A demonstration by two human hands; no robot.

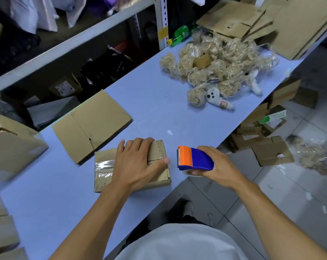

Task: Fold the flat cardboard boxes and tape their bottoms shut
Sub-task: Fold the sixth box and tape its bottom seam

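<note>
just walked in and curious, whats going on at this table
A person is taping up cardboard boxes. Their left hand presses flat on a small folded box on the blue table, with clear tape already across part of it. Their right hand grips a blue and orange tape dispenser just beside the box. A flat box lies behind.

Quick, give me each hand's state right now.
Left hand: open, fingers flat, pressing down on the small cardboard box.
Right hand: gripping the blue and orange tape dispenser, just right of the box.
</note>
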